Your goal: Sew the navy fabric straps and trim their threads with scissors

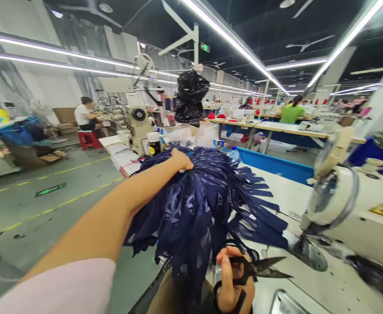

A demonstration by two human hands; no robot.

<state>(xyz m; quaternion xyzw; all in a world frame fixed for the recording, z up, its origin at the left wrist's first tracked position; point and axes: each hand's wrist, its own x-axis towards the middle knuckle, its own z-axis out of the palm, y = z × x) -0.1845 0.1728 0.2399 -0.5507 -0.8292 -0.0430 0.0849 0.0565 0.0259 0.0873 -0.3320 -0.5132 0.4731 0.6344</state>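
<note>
A large bundle of navy blue fabric strips point(191, 209) fans out over the table edge and hangs down in front of me. My left hand point(181, 160) reaches across and is closed on the gathered top of the bundle. Close to my body, my right hand point(232, 279) grips black-handled scissors point(268, 267), fingers through the loops, the blades parted and pointing right. The strips' flat ends spread over the white tabletop beside the scissors. My left fingertips are partly hidden among the strips.
A white sewing machine point(358, 213) stands close on the right. Behind the bundle are a black spray can point(153, 144), a black plastic bag point(191, 98) and a blue bin point(273, 165). People sit at machines farther off; one sits on a red stool point(89, 138).
</note>
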